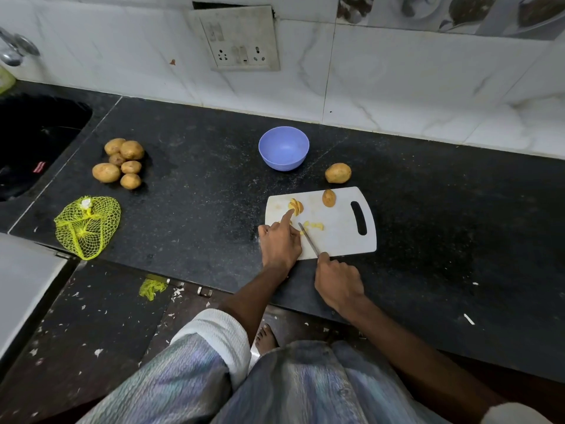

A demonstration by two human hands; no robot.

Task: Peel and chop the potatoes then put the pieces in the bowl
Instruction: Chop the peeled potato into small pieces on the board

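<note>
On the cutting board [336, 237], the left hand [279, 243] lay knuckles-up, forefinger stretched onto the sliced potato [296, 207]; the right hand [337, 283], off the board's near edge, clenched the knife [308, 240]. Beyond stood the bowl [283, 148].

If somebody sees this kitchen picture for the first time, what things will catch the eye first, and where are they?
First the white cutting board at the counter's front edge, where the right hand holds a knife and the left hand points a finger at potato slices. Behind it stands an empty blue bowl. To the left lie a pile of whole potatoes and a yellow net bag.
</note>
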